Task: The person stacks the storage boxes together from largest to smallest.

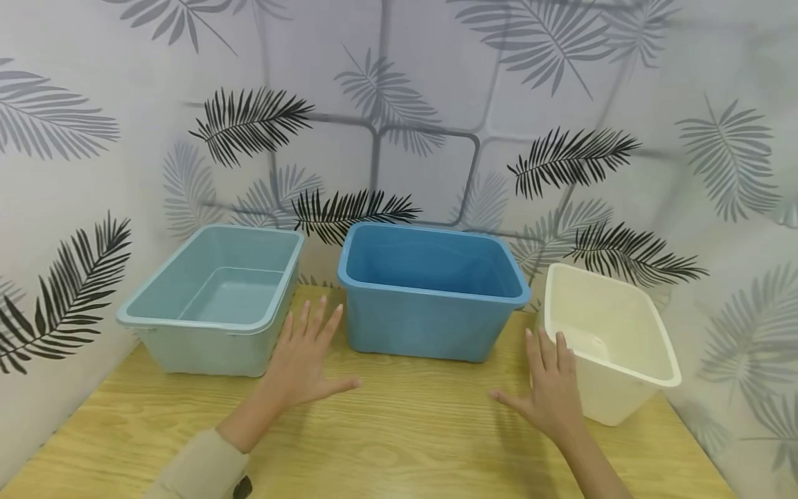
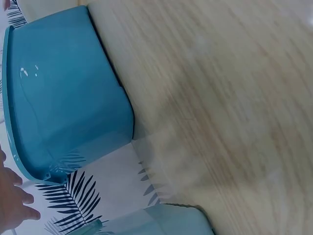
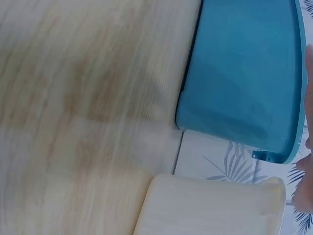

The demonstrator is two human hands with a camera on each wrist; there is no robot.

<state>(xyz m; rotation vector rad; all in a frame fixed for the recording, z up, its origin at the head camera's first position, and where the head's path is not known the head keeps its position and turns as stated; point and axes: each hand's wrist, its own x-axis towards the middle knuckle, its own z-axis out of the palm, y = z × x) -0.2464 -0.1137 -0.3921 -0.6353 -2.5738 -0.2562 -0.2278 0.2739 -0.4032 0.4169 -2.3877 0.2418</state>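
My left hand [image 1: 300, 364] is spread with straight fingers over the table, its fingertips between the pale teal bin [image 1: 206, 350] and the blue bin [image 1: 424, 322]. On the other side, my right hand [image 1: 551, 391] also has its fingers extended and thumb out, overlapping the near left side of the cream bin [image 1: 614, 391] in the head view. Neither hand holds anything. All three bins stand upright with their open tops facing up, and no contents show in them. In the left wrist view the blue bin [image 2: 68, 88] lies beyond the fingers [image 2: 14, 200].
The bins stand in a row along the back of a wood-grain table [image 1: 399, 436]. Behind them hangs a pale backdrop [image 1: 430, 83] with grey and black leaf prints, close against the table's back and side edges.
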